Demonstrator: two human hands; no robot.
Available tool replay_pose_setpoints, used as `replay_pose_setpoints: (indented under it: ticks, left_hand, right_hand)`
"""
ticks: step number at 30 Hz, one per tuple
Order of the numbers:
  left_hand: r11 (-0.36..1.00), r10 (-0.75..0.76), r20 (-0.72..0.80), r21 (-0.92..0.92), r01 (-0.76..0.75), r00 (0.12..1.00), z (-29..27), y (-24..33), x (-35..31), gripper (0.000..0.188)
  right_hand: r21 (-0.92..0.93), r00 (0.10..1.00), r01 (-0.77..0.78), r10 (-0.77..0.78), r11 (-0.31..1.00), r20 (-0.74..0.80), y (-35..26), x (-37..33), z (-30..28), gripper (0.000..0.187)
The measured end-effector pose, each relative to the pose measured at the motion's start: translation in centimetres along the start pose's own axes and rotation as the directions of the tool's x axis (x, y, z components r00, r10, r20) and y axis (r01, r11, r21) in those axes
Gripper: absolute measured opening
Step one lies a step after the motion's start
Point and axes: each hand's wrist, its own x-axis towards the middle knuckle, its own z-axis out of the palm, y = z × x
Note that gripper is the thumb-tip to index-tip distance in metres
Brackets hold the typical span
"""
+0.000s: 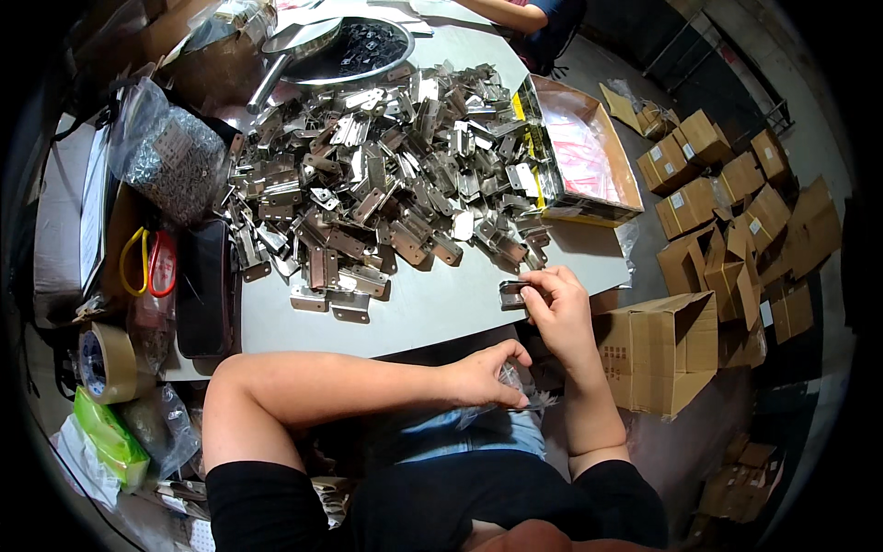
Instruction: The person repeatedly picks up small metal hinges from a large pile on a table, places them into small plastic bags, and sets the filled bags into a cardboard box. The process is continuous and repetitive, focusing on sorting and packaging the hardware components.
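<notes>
At the table's near right edge, my right hand point(559, 308) pinches a small metal bracket point(511, 294) between thumb and fingers. My left hand point(483, 375) is over my lap, its fingers and thumb curled around a clear plastic bag point(510, 377). Something greyish shows through the bag, too small to make out. Beyond both hands, a large heap of shiny metal brackets point(377, 175) with punched holes covers much of the white table point(423, 317).
An open carton point(607, 213) of pink-printed plastic bags borders the heap's right side. Behind it stands a metal bowl point(400, 64) of black parts, with a pan point(299, 41) on its rim. Scissors point(147, 265) and tape point(108, 363) lie left. Cardboard boxes point(658, 354) occupy the floor; another person's arm point(506, 13) shows far off.
</notes>
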Motion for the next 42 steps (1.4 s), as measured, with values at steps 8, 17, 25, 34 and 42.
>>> replay_pose_setpoints:
  ticks: [8, 17, 25, 34, 42]
  left_hand:
    - [0.993, -0.036, -0.064, -0.116, 0.028, 0.997, 0.0, 1.1, -0.3, 0.057]
    - [0.991, 0.115, -0.082, -0.056, -0.12, 0.99, 0.0, 0.5, -0.1, 0.055]
    - [0.991, 0.137, -0.078, 0.013, -0.136, 0.987, 0.0, 0.9, -0.3, 0.057]
    - [0.952, 0.282, -0.039, 0.132, -0.275, 0.959, 0.2, 1.7, -0.6, 0.06]
    - [0.936, 0.268, -0.034, -0.226, -0.268, 0.963, -0.3, 2.7, -0.6, 0.077]
  right_hand:
    - [0.201, 0.979, -0.157, 0.125, 0.967, 0.163, -1.7, -2.3, -2.6, 0.009]
    - [0.142, 0.874, -0.026, -0.046, 0.99, 0.484, -2.3, -4.1, -5.5, 0.013]
    - [0.166, 0.863, 0.141, -0.204, 0.976, 0.462, -2.7, -3.9, -5.5, 0.012]
    - [0.204, 0.853, -0.086, -0.034, 0.975, 0.521, -2.7, -4.0, -5.3, 0.02]
    - [0.195, 0.874, 0.286, -0.339, 0.938, 0.349, -2.5, -4.4, -4.4, 0.019]
